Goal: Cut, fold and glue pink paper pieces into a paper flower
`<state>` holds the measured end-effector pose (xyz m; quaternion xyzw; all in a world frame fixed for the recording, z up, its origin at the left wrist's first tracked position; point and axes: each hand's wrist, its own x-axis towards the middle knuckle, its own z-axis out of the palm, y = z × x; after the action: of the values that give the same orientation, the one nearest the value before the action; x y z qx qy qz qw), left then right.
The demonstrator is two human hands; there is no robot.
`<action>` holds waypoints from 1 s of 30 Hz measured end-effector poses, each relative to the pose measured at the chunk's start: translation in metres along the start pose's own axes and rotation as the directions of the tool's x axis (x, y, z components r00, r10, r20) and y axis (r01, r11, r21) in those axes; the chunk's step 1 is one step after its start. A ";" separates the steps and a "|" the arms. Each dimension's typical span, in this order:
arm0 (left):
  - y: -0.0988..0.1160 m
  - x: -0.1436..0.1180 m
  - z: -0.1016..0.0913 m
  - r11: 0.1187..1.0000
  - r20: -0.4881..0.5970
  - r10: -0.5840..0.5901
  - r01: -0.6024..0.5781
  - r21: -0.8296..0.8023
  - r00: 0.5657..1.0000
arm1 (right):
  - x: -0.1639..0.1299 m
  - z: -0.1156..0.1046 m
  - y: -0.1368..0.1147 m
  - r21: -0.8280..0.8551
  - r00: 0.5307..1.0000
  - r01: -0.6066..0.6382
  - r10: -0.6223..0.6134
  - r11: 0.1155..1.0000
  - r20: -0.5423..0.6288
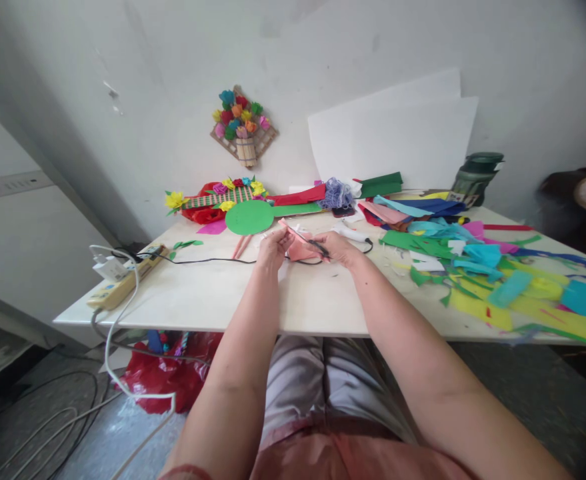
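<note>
**Two hands on pink paper at the middle of the surface**

Two hands meet over the white surface [213, 293]. The left hand [274, 250] pinches the pink paper [300, 248] by its left edge, fingers curled narrow. The right hand [340, 248] is closed around scissors [317, 248], whose dark blades sit on the paper. The paper is held just above the surface, at center, between both hands. At 12 o'clock from the hands lies a green paper disc [249, 217], with a flower decoration [217, 197] beside it at 11. A glue gun [351, 233] lies just past the right hand at 1 o'clock. Colored paper scraps [477, 267] pile up at 3 o'clock. A power strip [123, 283] sits at 9 o'clock by the surface's left edge. White sheets [397, 140] lean on the wall at 1 o'clock, and a flower basket [243, 127] hangs there at 12.
</note>
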<state>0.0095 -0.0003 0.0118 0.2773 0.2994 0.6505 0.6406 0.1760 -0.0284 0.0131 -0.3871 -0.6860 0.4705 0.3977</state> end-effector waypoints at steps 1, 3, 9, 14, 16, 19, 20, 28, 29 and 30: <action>0.000 0.000 0.000 1.000 0.000 0.000 0.000 0.003 1.000 | 0.000 0.000 0.000 0.003 1.000 -0.001 0.001 1.000 -0.001; 0.000 0.000 0.000 1.000 0.004 0.001 -0.001 0.006 1.000 | -0.001 0.000 -0.001 0.010 1.000 -0.002 0.002 1.000 -0.002; 0.001 0.000 0.001 1.000 -0.002 -0.005 0.005 0.010 1.000 | -0.003 0.002 -0.005 0.024 0.999 -0.037 0.037 0.999 0.000; -0.001 0.000 -0.001 1.000 0.037 -0.017 0.016 0.015 0.999 | -0.002 0.001 -0.003 0.022 0.999 -0.036 0.036 0.999 0.006; -0.001 0.000 -0.002 1.000 0.048 -0.020 0.019 0.022 0.999 | -0.001 0.000 -0.001 0.014 1.000 -0.025 0.025 1.000 0.012; -0.002 0.001 -0.002 1.000 0.048 -0.019 0.018 0.024 0.999 | 0.000 -0.002 0.002 0.006 1.000 -0.026 0.026 1.000 0.015; -0.002 0.001 -0.002 1.000 0.047 -0.020 0.019 0.023 0.999 | 0.000 -0.002 0.002 0.006 0.999 -0.029 0.029 1.000 0.014; -0.002 0.001 -0.002 0.999 0.050 -0.032 0.030 0.032 0.998 | 0.000 -0.001 0.000 0.015 1.000 -0.017 0.017 1.000 0.021; -0.002 0.001 -0.002 0.999 0.046 -0.034 0.032 0.030 0.998 | 0.000 -0.001 0.001 0.017 1.000 -0.014 0.013 1.000 0.022; -0.002 0.001 -0.002 0.999 0.045 -0.035 0.033 0.029 0.998 | 0.000 -0.001 0.001 0.018 1.000 -0.011 0.011 1.000 0.022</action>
<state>0.0094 0.0005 0.0091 0.2960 0.2986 0.6287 0.6542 0.1772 -0.0274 0.0122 -0.3821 -0.6840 0.4830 0.3909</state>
